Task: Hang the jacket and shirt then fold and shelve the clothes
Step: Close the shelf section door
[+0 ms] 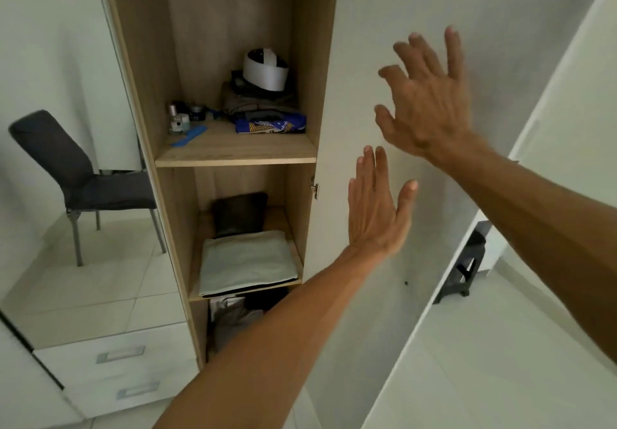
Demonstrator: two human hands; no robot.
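A wooden wardrobe (233, 156) stands with its shelf section exposed. On the middle shelf lies a folded pale green cloth (247, 261) with a dark folded item (238, 213) behind it. The upper shelf holds a folded blue patterned garment (270, 125) and brownish folded clothes (257, 100). My left hand (377, 208) is flat, fingers together, against the white wardrobe door (360, 28). My right hand (427, 98) is higher, fingers spread, in front of the same door. Neither hand holds anything. No jacket or hanging shirt is visible.
A white headset-like object (265, 68), small bottles (178, 121) and a blue comb (187, 138) sit on the upper shelf. A dark chair (80, 175) stands at the left on the tiled floor. White drawers (120, 372) are at the lower left. A bag (230, 318) fills the bottom compartment.
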